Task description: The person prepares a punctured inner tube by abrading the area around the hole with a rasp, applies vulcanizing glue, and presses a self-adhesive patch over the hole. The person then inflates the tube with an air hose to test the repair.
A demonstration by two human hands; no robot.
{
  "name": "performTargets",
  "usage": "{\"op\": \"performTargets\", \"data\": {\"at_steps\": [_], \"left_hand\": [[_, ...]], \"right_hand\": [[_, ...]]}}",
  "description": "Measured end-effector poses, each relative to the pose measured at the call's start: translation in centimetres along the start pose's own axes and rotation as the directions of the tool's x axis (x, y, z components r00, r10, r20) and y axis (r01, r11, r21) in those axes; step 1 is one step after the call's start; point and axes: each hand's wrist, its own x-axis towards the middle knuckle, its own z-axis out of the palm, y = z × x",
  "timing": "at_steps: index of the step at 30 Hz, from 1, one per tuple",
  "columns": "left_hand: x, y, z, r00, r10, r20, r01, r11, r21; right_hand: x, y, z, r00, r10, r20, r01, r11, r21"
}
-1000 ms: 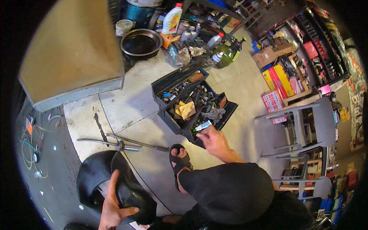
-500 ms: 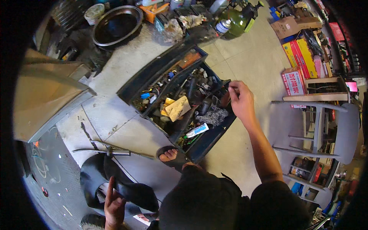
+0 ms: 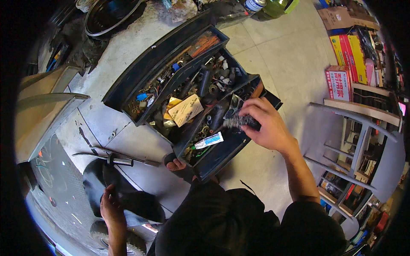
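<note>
My right hand (image 3: 270, 126) is closed around a clump of grey wiry mesh that looks like steel wool (image 3: 237, 123), over the right side of an open black toolbox (image 3: 147, 59). The box's trays hold sockets, small parts, a yellowish card packet (image 3: 186, 110) and a white-and-blue tube (image 3: 208, 141). My left hand (image 3: 112, 209) is by a black, seat-shaped piece (image 3: 139, 204), its fingers loosely bent and seeming to rest against it. Nothing shows in that hand. Dark surfaces around its fingertips make the contact hard to see.
A grey chair (image 3: 386, 166) and crowded shelves line the right side. A round black pan (image 3: 109, 19) is at the far left. A long metal tool (image 3: 117, 160) lies beside the black seat. My sandalled foot (image 3: 176, 165) touches the near side of the toolbox.
My right hand has come down and left from above the box's right edge and taken hold of the wiry clump. The left index finger, pointing up before, is bent now. The view has shifted.
</note>
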Motion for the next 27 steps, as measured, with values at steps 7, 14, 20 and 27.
{"op": "performTargets", "data": {"at_steps": [7, 14, 20, 27], "left_hand": [[1.8, -2.1, -1.7, 0.98, -0.179, -0.088, 0.02, 0.53, -0.848], [2.0, 1.3, -0.8, 0.962, -0.269, 0.053, 0.198, 0.549, -0.812], [2.8, -0.3, 0.2, 0.995, -0.071, 0.068, 0.095, 0.509, -0.856], [3.3, -2.0, 2.2, 0.995, 0.094, -0.012, -0.045, 0.356, -0.934]], "right_hand": [[2.0, 0.3, 0.8, 0.974, 0.137, -0.179, -0.135, 0.991, 0.027], [4.6, 2.2, 3.3, 0.942, 0.333, 0.033, -0.319, 0.925, -0.207], [4.2, 0.5, 1.4, 0.973, 0.217, -0.072, -0.228, 0.949, -0.22], [5.5, -5.1, -2.2, 0.977, -0.206, -0.06, 0.199, 0.974, -0.107]]}}
